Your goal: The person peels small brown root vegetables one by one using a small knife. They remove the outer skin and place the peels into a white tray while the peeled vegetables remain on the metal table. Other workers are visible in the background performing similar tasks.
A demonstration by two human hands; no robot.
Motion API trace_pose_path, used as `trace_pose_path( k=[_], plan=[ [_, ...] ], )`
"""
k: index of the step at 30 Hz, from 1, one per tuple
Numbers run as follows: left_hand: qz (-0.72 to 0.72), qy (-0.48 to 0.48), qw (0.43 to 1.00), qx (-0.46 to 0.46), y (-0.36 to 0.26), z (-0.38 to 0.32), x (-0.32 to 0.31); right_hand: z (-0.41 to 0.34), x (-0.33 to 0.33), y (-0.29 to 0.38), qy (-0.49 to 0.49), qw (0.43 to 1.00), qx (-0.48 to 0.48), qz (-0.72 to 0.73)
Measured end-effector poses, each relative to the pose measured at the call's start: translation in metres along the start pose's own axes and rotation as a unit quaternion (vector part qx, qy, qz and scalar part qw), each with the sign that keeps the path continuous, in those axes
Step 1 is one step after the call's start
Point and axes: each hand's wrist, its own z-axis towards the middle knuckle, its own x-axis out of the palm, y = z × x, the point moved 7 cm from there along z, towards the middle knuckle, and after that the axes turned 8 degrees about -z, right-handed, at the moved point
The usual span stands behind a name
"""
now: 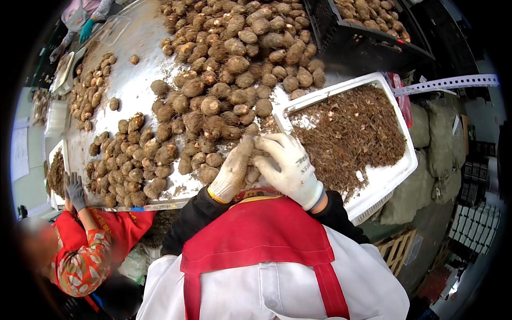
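My left hand (pixel 233 171), in a soiled knit work glove, and my right hand (pixel 289 167), in a white coated glove, meet at the table's near edge. Between their curled fingers is a small brown taro corm (pixel 262 153), mostly hidden by the gloves. Just past the fingertips lies a large heap of hairy taro corms (pixel 224 92). To the left of my left hand sits a pile of cleaner, rounder corms (pixel 132 168). Right of my right hand, a white plastic foam tray (pixel 386 176) holds brown fibrous peelings (pixel 344 128).
A black crate (pixel 372 36) of taro stands at the back right, near a perforated metal bar (pixel 448 85). Stuffed sacks (pixel 416 172) lie beyond the tray. On the left, a co-worker's gloved hand (pixel 75 191) rests by another peelings tray; a second person's teal glove (pixel 87 31) shows far left.
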Motion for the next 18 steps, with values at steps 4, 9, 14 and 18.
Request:
trace_pose_path(
  k=[4,9,14,18],
  plan=[
    [0.004,0.101,0.995,0.012,-0.01,-0.015,0.007,0.001,-0.01,-0.036,-0.029,0.998,0.039,-0.026],
    [-0.223,0.005,0.972,0.068,-0.056,0.005,-0.044,-0.009,-0.035,-0.053,-0.04,0.986,0.159,0.003],
    [-0.365,0.005,0.913,0.181,-0.152,0.015,-0.154,-0.019,-0.043,-0.061,-0.049,0.987,0.152,-0.026],
    [-0.455,-0.237,0.806,0.296,-0.235,0.023,-0.25,-0.021,-0.038,-0.056,-0.055,0.99,0.133,-0.002]
  ],
)
